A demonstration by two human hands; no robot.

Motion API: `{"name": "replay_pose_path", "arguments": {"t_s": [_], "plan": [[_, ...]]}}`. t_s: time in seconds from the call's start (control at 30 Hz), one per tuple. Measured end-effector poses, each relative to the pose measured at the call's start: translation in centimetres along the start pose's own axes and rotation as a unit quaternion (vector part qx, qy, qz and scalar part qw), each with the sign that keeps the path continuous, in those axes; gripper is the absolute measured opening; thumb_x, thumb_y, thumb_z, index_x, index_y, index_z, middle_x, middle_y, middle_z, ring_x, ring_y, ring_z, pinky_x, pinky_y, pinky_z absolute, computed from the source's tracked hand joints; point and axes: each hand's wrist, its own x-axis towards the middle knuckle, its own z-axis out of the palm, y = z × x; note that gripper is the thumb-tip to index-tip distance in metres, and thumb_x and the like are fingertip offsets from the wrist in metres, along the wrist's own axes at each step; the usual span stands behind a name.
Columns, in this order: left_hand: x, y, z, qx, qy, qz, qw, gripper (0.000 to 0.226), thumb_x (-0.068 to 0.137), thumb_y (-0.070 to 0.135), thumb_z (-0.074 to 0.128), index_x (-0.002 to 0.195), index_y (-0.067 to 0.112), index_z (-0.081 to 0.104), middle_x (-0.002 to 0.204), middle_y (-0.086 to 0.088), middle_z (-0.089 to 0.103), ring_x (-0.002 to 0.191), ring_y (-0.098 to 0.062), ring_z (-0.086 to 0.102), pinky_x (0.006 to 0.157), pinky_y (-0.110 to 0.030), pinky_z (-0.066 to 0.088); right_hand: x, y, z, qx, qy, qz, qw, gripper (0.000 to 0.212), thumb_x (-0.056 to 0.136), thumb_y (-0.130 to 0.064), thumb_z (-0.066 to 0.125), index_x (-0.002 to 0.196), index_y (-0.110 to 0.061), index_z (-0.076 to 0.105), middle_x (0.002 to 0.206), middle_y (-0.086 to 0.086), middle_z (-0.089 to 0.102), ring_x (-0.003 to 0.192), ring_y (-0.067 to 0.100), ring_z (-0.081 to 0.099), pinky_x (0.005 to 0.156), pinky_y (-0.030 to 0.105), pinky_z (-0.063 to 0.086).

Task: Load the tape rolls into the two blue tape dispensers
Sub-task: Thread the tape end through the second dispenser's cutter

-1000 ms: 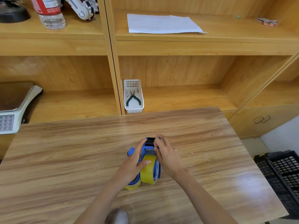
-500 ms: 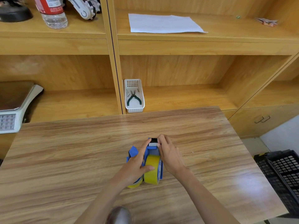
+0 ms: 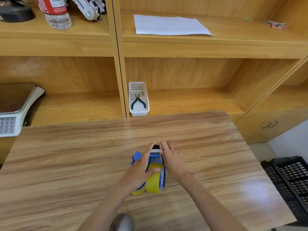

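Dispensers (image 3: pixel 156 158), both blue, sit side by side near the middle of the table (image 3: pixel 66 164), each with a yellow roll (image 3: pixel 154 182) at its near end. They are the task's things, but they are small beside what surrounds them.

Behind the table a wooden shelf unit (image 3: pixel 116 64) fills the background. Its upper right bay holds a white sheet (image 3: pixel 170 25) lying flat and a small crumpled wrapper (image 3: pixel 275 25) far right. The upper left bay holds a clear bottle (image 3: pixel 55 12) with a red label, a dark round object (image 3: pixel 15 13) and a white mechanical part (image 3: pixel 86 7). In the lower left bay stands a scale (image 3: pixel 15 107) with a keypad.

At the right edge, on the floor, a black crate (image 3: pixel 290 184) with slotted walls stands; its contents cannot be made out.

In the lower right bay, against the divider, a white basket (image 3: pixel 146 104) holds green-handled pliers (image 3: pixel 138 102) and a few thin metal pieces.

On the table, the left hand (image 3: pixel 140 170) lies over the left dispenser, thumb pressed on the right roll, forefinger stretched to the right dispenser's far end. The right hand (image 3: pixel 173 161) rests against that dispenser's right side, fingertips pinched at the cutter end, where a strip of tape runs over the blue roller. The left roll (image 3: pixel 137 191) shows only as a yellow edge under the left hand.
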Motion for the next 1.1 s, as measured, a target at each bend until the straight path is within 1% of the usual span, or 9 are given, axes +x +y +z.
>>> {"name": "replay_pose_path", "arguments": {"t_s": [0.1,0.2,0.23,0.3,0.47,0.57,0.67,0.83,1.1], "plan": [[0.1,-0.1,0.1,0.022,-0.015,0.001,1.0,0.089,0.095,0.04,0.057,0.148,0.046,-0.014,0.065,-0.002,0.032,0.053,-0.01,0.039,0.05,-0.021,0.029,0.0,-0.1,0.1,-0.008,-0.003,0.01,1.0,0.044,0.087,-0.055,0.009,0.098,-0.02,0.032,0.095,-0.005,0.04,0.058,0.027,0.037,0.052,0.038,0.037],[0.3,-0.3,0.1,0.011,-0.042,0.012,0.999,0.092,0.094,0.035,0.06,0.149,0.044,-0.014,0.087,-0.008,0.057,0.055,-0.002,0.047,0.056,-0.02,0.036,0.3,0.1,0.5,-0.019,-0.012,0.021,1.0,0.023,0.104,-0.039,0.026,0.103,-0.018,0.033,0.1,0.004,0.045,0.063,0.034,0.046,0.054,0.041,0.04],[0.3,-0.4,0.2,-0.001,-0.047,0.019,0.999,0.093,0.093,0.033,0.061,0.149,0.042,-0.013,0.121,-0.015,0.059,0.076,0.002,0.06,0.065,-0.019,0.043,0.4,0.2,0.7,-0.014,-0.013,0.025,1.0,0.013,0.106,-0.029,0.032,0.105,-0.016,0.033,0.101,0.006,0.046,0.065,0.037,0.049,0.054,0.04,0.04],[0.1,-0.7,0.0,-0.018,-0.052,0.029,0.998,0.096,0.092,0.033,0.063,0.149,0.044,-0.014,0.161,0.0,0.019,0.123,-0.025,0.05,0.091,-0.031,0.046,0.6,0.2,0.8,0.001,-0.011,0.027,1.0,0.007,0.105,-0.021,0.032,0.105,-0.014,0.034,0.097,0.005,0.044,0.067,0.038,0.05,0.055,0.039,0.038],[-0.3,-1.3,-0.3,-0.003,-0.046,0.021,0.999,0.1,0.09,0.032,0.066,0.146,0.05,-0.015,0.142,0.027,0.016,0.109,-0.034,0.054,0.069,-0.019,0.042,0.1,0.3,0.9,0.042,-0.003,0.009,0.999,0.011,0.105,-0.021,0.034,0.105,-0.01,0.038,0.101,0.007,0.043,0.069,0.036,0.051,0.057,0.045,0.046],[-0.2,-1.4,-0.1,0.017,-0.039,0.022,0.999,0.101,0.09,0.033,0.066,0.145,0.052,-0.016,0.138,0.02,0.026,0.09,-0.029,0.058,0.066,-0.021,0.042,0.2,0.6,1.2,0.059,-0.004,0.012,0.998,0.012,0.105,-0.022,0.035,0.105,-0.011,0.039,0.104,0.006,0.041,0.07,0.035,0.052,0.059,0.048,0.05],[0.1,-1.8,0.0,0.031,-0.036,0.022,0.999,0.103,0.089,0.035,0.067,0.14,0.06,-0.019,0.113,0.007,0.024,0.059,-0.01,0.038,0.069,-0.029,0.046,0.7,1.0,1.2,0.076,-0.002,-0.002,0.997,0.015,0.105,-0.025,0.034,0.108,-0.01,0.039,0.108,0.006,0.039,0.07,0.035,0.052,0.06,0.053,0.051],[0.0,-1.1,0.2,0.044,-0.04,0.02,0.998,0.101,0.092,0.031,0.064,0.143,0.052,-0.021,0.075,0.0,0.03,0.054,-0.008,0.029,0.056,-0.019,0.034,1.2,1.1,0.6,0.064,-0.003,-0.037,0.997,0.014,0.104,-0.032,0.03,0.1,-0.019,0.035,0.106,0.003,0.038,0.067,0.035,0.05,0.057,0.054,0.051],[-0.4,0.0,0.8,0.117,-0.051,0.014,0.992,0.123,0.082,0.024,0.076,0.136,0.056,-0.03,0.079,0.004,0.031,0.061,-0.015,0.038,0.065,-0.034,0.046,1.8,1.3,-0.1,0.065,0.014,0.001,0.998,0.013,0.105,-0.025,0.034,0.093,-0.019,0.035,0.097,0.004,0.048,0.072,0.034,0.051,0.065,0.046,0.045]]}}
